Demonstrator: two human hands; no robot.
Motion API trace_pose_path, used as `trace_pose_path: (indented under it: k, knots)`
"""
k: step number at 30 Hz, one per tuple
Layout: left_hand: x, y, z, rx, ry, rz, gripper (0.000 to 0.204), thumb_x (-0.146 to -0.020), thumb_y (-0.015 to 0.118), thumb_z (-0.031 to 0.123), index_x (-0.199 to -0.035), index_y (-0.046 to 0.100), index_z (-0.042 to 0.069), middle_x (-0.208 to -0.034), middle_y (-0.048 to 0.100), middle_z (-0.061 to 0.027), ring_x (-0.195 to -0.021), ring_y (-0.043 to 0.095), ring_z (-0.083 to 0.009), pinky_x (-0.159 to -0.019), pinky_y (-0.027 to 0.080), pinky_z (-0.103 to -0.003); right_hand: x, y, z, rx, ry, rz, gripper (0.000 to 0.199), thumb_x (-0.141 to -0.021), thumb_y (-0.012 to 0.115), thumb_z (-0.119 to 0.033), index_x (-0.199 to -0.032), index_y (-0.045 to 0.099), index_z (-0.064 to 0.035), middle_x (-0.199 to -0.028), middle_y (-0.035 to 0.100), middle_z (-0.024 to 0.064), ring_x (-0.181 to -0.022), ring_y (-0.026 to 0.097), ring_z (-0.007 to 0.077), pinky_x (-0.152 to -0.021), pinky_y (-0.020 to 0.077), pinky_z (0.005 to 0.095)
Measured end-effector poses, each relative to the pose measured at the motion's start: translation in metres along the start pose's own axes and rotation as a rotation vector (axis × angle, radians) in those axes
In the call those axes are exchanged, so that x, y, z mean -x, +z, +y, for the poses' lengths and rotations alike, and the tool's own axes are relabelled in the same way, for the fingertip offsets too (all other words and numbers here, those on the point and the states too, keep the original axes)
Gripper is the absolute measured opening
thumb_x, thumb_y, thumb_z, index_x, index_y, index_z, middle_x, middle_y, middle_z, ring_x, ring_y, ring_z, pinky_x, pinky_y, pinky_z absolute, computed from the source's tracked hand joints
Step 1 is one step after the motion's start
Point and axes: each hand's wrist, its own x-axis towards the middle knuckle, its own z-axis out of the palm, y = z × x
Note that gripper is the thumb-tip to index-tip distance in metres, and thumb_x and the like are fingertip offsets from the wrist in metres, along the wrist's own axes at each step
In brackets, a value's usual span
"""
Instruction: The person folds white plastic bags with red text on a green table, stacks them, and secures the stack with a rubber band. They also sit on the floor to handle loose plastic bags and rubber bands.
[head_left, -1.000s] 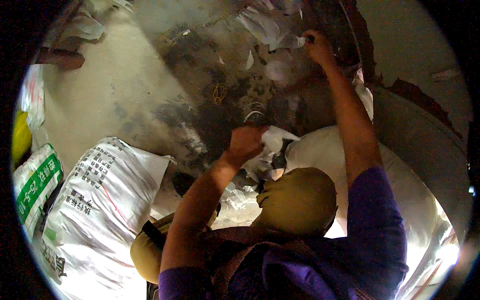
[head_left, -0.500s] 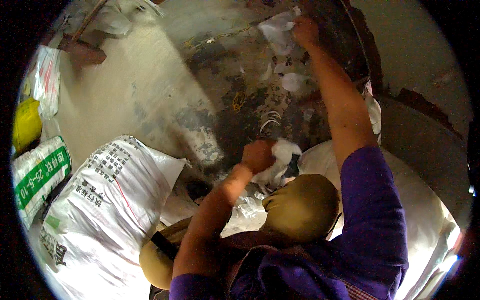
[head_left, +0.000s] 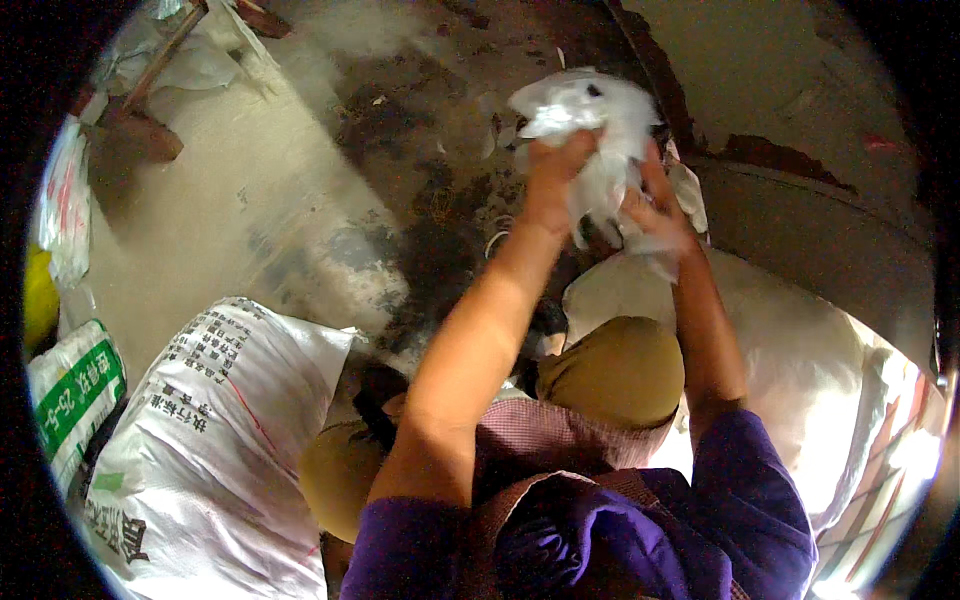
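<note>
Knees: two, in olive-tan trousers, at the bottom of the view. One (head_left: 615,370) sits under the raised arms, the other (head_left: 335,480) lower left.
Printed sack: one big white woven sack (head_left: 205,440) lies on the floor just left of the knees, black lettering on its face.
Green-banded sack: one smaller white sack with a green band (head_left: 75,390) at the far left edge, near the printed one.
Plain sack: one large white sack (head_left: 790,370) to the right, behind the knee and under the right forearm.
What changed: a second ago the hands were well apart, the right stretched out to the scraps on the floor and the left held close in. Now they meet on one bundle.
Left hand: the left hand (head_left: 555,175) is closed around the near side of a white crumpled plastic wad (head_left: 590,125).
Right hand: the right hand (head_left: 655,205) presses in from the other side, fingers curled into the loose tails.
Wad position: one wad, lifted clear above the dark stained floor (head_left: 420,180), between both hands.
Reading: looks like loose pieces have been gathered into a single lump and are being squeezed down.
Far edge: one pale sheet (head_left: 230,190) spread on the floor at upper left, and a few small white scraps (head_left: 495,145) beside the wad, too blurred to count.
</note>
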Motion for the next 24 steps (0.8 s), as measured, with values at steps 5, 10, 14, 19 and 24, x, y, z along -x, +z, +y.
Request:
trace_pose_path:
  k: [5,10,14,19,24]
  knots:
    - [0.030,0.083,-0.030,-0.186,-0.005,-0.316,0.036,-0.082,0.062,0.026,-0.107,0.057,0.000,-0.105,0.061,-0.0120,-0.095,0.059,-0.0213,-0.080,0.048,-0.035,0.070,-0.020,-0.064,0.352,-0.038,0.248,0.080,-0.071,0.073,-0.007,-0.137,0.028,-0.0102,-0.129,0.041,0.0084,-0.119,0.041,0.0210,-0.099,0.0372,0.0355]
    - [0.096,0.175,-0.052,-0.577,0.314,-0.826,0.051,-0.084,0.057,0.040,-0.118,0.052,0.001,-0.121,0.054,-0.0180,-0.115,0.048,-0.0313,-0.101,0.036,-0.039,0.173,-0.079,-0.168,0.781,0.032,0.448,0.071,-0.073,0.071,-0.008,-0.133,0.032,-0.0095,-0.125,0.044,0.0086,-0.116,0.043,0.0205,-0.097,0.0388,0.0347]
    - [0.130,0.210,-0.032,-0.324,0.237,-1.027,0.080,-0.080,0.065,0.043,-0.138,0.028,0.003,-0.130,0.046,-0.0206,-0.124,0.041,-0.0322,-0.104,0.032,-0.040,0.255,-0.110,-0.251,1.114,0.180,0.597,0.065,-0.074,0.071,-0.009,-0.130,0.036,-0.0091,-0.123,0.047,0.0087,-0.113,0.046,0.0200,-0.095,0.0401,0.0340]
    - [0.101,0.183,-0.042,-0.190,-0.317,-1.005,0.047,-0.087,0.058,0.032,-0.124,0.048,0.004,-0.113,0.060,-0.0122,-0.102,0.058,-0.0192,-0.090,0.045,-0.032,0.298,-0.150,-0.273,1.366,0.360,0.639,0.057,-0.076,0.069,-0.010,-0.126,0.041,-0.0085,-0.119,0.050,0.0089,-0.109,0.048,0.0195,-0.093,0.0416,0.0332]
    - [0.048,0.153,0.010,-0.327,-0.139,-0.406,0.028,-0.088,0.053,0.027,-0.103,0.060,0.005,-0.098,0.065,-0.0094,-0.085,0.061,-0.0155,-0.076,0.048,-0.029,0.327,-0.193,-0.220,1.433,0.687,0.575,0.049,-0.078,0.068,-0.011,-0.122,0.046,-0.0078,-0.115,0.053,0.0090,-0.106,0.051,0.0190,-0.090,0.0432,0.0323]
